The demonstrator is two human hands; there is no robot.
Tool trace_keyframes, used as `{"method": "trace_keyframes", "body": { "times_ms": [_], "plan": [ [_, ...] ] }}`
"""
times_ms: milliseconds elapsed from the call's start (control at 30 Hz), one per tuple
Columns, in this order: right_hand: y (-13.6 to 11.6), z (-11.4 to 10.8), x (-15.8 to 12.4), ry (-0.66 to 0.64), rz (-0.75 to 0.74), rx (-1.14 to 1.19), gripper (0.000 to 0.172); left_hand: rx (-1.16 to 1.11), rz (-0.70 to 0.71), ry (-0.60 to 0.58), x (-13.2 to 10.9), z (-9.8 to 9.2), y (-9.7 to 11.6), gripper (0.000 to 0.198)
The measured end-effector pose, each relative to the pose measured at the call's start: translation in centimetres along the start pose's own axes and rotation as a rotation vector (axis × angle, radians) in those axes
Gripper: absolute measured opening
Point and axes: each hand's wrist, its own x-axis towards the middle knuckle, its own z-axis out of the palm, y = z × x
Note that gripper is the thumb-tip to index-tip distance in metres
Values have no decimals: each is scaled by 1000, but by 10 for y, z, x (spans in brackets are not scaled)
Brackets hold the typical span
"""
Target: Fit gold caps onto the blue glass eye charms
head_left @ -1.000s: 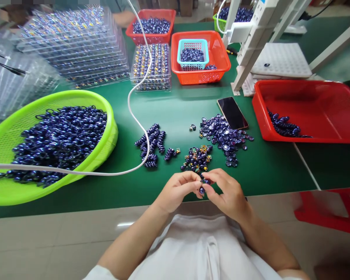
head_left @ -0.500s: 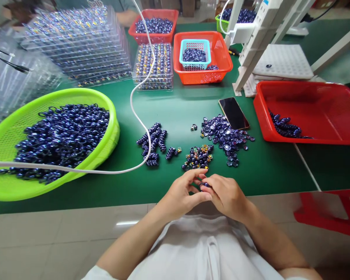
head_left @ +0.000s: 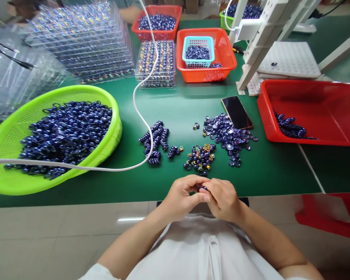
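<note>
Hands meet at the table's near edge: left hand [head_left: 183, 196] and right hand [head_left: 221, 199] both pinch one small dark bead piece [head_left: 202, 188] between their fingertips. Piece sits at the contact point, equally near both; its long axis cannot be told. Bead pile [head_left: 200, 157] lies just beyond.

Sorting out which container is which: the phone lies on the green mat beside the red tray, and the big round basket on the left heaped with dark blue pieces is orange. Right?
Not quite. The big round basket on the left is lime green, not orange, as the head view shows. The rest stands: the phone lies on the green mat beside the red tray.
</note>
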Motion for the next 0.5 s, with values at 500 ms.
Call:
{"method": "trace_keyframes", "body": {
  "times_ms": [500],
  "plan": [
    [-7, -13, 27, -175, 131, 268, 49, 434, 202, 303, -29, -67, 52, 30]
  ]
}}
